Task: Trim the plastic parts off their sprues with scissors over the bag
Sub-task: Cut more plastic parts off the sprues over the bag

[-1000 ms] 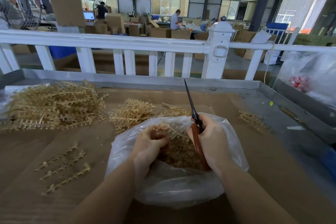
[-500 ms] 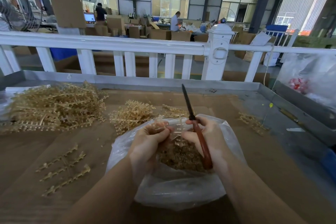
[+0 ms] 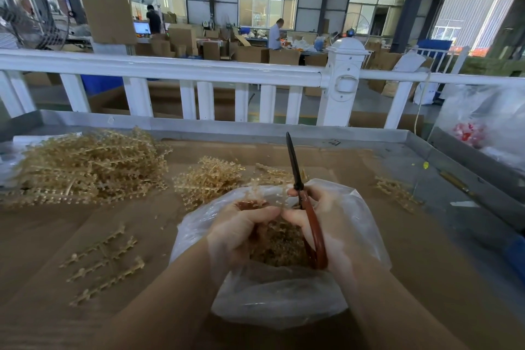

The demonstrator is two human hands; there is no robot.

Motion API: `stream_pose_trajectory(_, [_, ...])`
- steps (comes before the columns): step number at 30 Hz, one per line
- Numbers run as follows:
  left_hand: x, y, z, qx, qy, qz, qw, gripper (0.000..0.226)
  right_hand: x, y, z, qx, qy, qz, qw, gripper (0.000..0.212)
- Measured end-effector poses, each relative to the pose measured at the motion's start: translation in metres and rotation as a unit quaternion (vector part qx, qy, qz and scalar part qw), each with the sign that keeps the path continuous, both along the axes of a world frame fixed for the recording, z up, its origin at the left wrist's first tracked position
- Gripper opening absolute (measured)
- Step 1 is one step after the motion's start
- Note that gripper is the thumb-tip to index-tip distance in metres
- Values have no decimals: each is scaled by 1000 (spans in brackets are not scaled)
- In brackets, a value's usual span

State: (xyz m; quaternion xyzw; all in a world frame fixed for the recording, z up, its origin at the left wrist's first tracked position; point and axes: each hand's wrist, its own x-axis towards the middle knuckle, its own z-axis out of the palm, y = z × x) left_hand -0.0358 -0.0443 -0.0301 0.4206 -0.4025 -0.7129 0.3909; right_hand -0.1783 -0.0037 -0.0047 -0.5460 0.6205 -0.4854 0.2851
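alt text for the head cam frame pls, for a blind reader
Two bare hands work over an open clear plastic bag of trimmed tan parts: the right hand grips red-handled scissors, blades pointing up, while the left hand holds a sprue. Piles of untrimmed sprues lie on the cardboard-lined table.

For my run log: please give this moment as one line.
left hand: holds sprue | right hand: grips scissors, blades up | both over bag
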Motion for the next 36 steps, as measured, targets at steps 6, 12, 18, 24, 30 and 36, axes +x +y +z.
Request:
stream_pose_trajectory(6, [0, -6, -7, -22, -41, 77, 996, 13, 1, -5, -5, -28, 68, 3, 997, 28])
stream_pose_trajectory(12, [1, 1, -10, -45, -42, 160, 985, 18, -3, -6, -26, -68, 222, -40, 972, 23])
stream_pose_trajectory(18, [-2, 3, -17, -60, -49, 170, 982, 12, -6, -6, -43, -100, 254, -48, 961, 21])
stream_pose_trajectory(24, [-2, 1, -23, -52, -48, 197, 978, 18, -2, -3, -53, -145, 270, -61, 950, 23])
stream_pose_trajectory(30, [-1, 1, -21, -38, -22, 197, 979, 16, 2, 1, -57, -178, 268, -72, 944, 19])
stream_pose_trajectory(36, [1, 2, -19, -22, 0, 191, 981, 12, 2, 1, -60, -187, 265, -86, 942, 14])
